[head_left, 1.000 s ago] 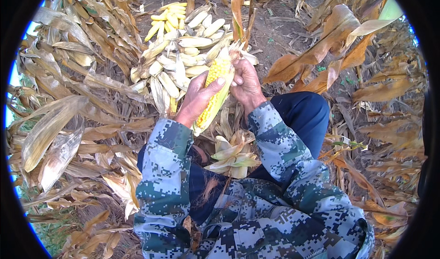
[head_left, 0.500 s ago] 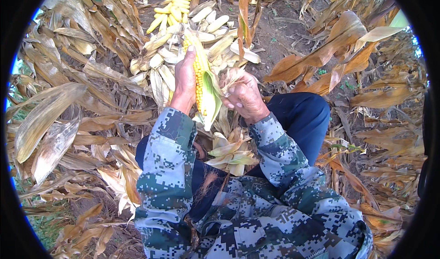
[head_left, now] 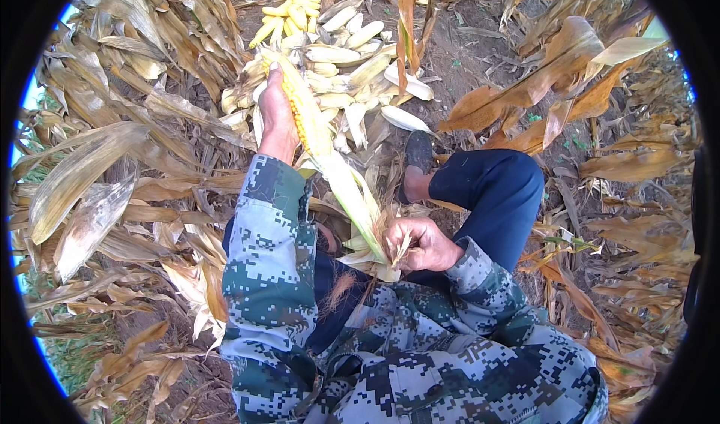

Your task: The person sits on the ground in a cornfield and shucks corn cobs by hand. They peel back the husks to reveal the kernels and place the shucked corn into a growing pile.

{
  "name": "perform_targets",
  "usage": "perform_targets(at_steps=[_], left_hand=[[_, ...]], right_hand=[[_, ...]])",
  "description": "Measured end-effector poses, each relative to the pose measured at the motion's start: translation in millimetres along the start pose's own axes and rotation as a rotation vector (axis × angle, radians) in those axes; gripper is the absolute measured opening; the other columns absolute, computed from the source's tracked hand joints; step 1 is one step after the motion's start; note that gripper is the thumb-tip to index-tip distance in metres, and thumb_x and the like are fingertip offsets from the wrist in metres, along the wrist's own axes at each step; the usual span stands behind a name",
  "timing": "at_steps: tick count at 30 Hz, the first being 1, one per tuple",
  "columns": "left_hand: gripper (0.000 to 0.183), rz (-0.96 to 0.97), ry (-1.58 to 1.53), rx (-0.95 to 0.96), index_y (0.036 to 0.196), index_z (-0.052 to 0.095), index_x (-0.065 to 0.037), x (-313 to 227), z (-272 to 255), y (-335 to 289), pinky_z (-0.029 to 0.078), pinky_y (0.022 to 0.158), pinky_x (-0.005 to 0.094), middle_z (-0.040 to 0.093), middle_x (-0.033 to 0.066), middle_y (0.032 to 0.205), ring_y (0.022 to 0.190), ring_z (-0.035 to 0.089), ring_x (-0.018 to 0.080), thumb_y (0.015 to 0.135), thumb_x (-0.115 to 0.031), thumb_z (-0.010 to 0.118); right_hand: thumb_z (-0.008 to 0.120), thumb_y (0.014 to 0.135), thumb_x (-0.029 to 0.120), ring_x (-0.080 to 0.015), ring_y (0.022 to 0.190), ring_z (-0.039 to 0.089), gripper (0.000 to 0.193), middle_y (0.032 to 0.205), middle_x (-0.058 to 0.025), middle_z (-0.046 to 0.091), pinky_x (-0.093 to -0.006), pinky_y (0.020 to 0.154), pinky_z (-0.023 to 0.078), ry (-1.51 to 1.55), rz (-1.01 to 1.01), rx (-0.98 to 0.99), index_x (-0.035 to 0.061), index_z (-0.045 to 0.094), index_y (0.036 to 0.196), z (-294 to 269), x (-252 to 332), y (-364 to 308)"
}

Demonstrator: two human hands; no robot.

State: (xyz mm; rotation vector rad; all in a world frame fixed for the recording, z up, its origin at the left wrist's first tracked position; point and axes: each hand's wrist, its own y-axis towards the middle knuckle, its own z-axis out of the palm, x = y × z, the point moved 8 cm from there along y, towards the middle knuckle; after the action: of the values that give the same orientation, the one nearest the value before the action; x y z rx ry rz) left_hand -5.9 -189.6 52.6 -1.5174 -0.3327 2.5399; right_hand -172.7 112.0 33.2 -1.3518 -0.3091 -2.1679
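My left hand (head_left: 277,116) is wrapped round a yellow ear of corn (head_left: 301,111), its thumb along the upper end. From the ear's lower end a pale green husk (head_left: 346,189) stretches down toward my lap. Its tip, with brown silk, is pinched in the fingers of my right hand (head_left: 426,245), over my lap. Rows of kernels show bare along the ear's left side; the palm hides part of that side.
Beyond the ear lies a heap of ears in pale husks (head_left: 334,55), with bare yellow ears (head_left: 296,10) at its far end. Dry corn leaves (head_left: 79,184) spread on the left, and brown leaves (head_left: 517,98) hang at the right. My bent knee (head_left: 517,180) rises at the right.
My right hand has moved down toward my lap, drawing the husk away from the ear. The ear and my left hand have shifted slightly left. A husk-covered ear now shows right of the heap.
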Motion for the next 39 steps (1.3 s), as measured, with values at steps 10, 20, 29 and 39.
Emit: perform_targets(at_steps=[10,20,29,39], left_hand=[[0.062,0.114,0.033,0.230,0.116,0.057,-0.002,-6.4,29.8,-34.0,0.059,0.070,0.0400,0.066,0.0146,0.088,0.072,0.069,0.0263,0.104,-0.061,0.044],[0.056,0.124,-0.112,0.353,0.123,0.055,-0.001,-2.3,45.5,-52.4,0.058,0.082,0.0443,0.064,0.0139,0.101,0.093,0.067,0.0273,0.107,-0.053,0.044],[0.051,0.319,0.105,0.299,0.120,0.057,0.000,-16.7,45.7,-59.4,0.059,0.078,0.0385,0.066,0.0122,0.098,0.085,0.069,0.0227,0.105,-0.049,0.053],[0.055,0.317,0.091,0.346,0.121,0.057,0.000,-8.9,54.0,-65.3,0.059,0.079,0.0388,0.066,0.0120,0.099,0.087,0.069,0.0226,0.105,-0.052,0.052]], right_hand=[[0.077,0.092,0.017,-0.0072,0.082,0.057,0.037,0.111,-0.0015,0.067,-0.0262,0.073,0.049,-0.384,0.108,0.039,0.0027,0.064,0.123,-26.5,4.6,8.4],[0.073,0.095,0.024,-0.0116,0.075,0.063,0.036,0.113,-0.0130,0.071,-0.0289,0.071,0.053,0.225,-0.251,-0.160,-0.0012,0.064,0.119,-59.0,46.4,9.5],[0.075,0.094,0.027,-0.0125,0.070,0.064,0.041,0.111,-0.0162,0.071,-0.0289,0.069,0.054,0.040,-0.168,-0.072,-0.0042,0.063,0.118,-27.6,54.4,15.0],[0.083,0.087,0.028,-0.0207,0.092,0.065,0.051,0.108,-0.0124,0.066,-0.0351,0.084,0.054,-0.838,-0.369,-0.666,-0.0009,0.062,0.124,-41.4,79.3,59.7]])
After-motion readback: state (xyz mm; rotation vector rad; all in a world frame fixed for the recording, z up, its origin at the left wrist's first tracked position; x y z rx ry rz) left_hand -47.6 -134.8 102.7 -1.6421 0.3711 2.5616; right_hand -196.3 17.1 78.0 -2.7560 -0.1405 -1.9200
